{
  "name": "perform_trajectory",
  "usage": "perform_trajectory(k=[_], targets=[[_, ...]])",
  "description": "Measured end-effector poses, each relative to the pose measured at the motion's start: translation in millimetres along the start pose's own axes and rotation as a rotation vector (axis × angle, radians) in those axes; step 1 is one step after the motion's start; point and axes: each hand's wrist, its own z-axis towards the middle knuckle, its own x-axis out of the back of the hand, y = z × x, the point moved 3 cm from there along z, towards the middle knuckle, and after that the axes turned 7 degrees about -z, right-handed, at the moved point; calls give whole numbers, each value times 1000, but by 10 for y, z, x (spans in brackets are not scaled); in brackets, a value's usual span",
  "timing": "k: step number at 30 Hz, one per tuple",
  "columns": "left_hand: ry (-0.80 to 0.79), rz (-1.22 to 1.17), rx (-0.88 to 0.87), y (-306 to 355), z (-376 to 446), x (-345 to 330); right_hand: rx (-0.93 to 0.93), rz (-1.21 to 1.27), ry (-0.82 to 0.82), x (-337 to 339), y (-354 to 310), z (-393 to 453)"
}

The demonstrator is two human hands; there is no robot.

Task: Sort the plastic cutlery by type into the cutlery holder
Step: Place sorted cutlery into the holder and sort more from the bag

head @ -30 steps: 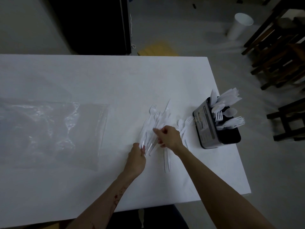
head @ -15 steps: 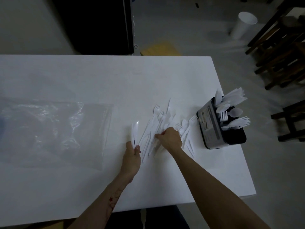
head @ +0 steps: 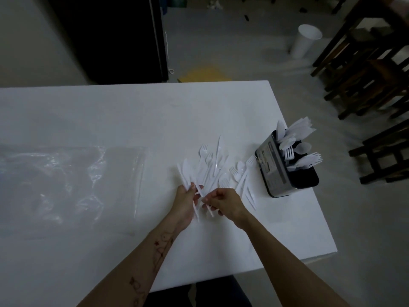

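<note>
Head view: the left hand [head: 185, 199] gripped a small bundle of white plastic knives [head: 185, 172], thumb curled over the handles, blades fanned away from the person. Half a second earlier that hand held the bundle well left of the pile; it had since come back in beside the right hand [head: 223, 201]. The right hand, fingers curled, pinched the handle of one more white plastic piece [head: 209, 209] at the near edge of the pile; type not resolvable, the frame being dim. It had drawn back toward the person from its earlier place over the pile. Judgement: knives were being gathered into the left hand before transfer, so the piece was probably about to join the bundle. The loose pile of white plastic forks, spoons and knives [head: 214, 167] lay on the white table [head: 110, 111], a smaller scatter near the holder. The black-and-silver cutlery holder [head: 276, 171] stood near the table's right edge, already carrying forks, spoons and knives. Clear plastic bag [head: 70, 180] lay flat, well left. Camera framing shifted slightly between frames.
</note>
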Motion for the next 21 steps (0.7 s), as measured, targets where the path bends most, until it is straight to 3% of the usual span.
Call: perform_trajectory(k=[3, 8, 14, 21], targets=[[71, 35, -4, 19, 60, -42, 85, -147, 92, -14, 11, 63], [158, 13, -42, -17, 78, 19, 193, -739, 203, 3, 176, 155], [141, 37, -57, -81, 77, 88, 225, -775, 247, 345, 388, 180], [121, 136, -73, -141, 133, 114, 83, -827, 445, 452, 232, 282]])
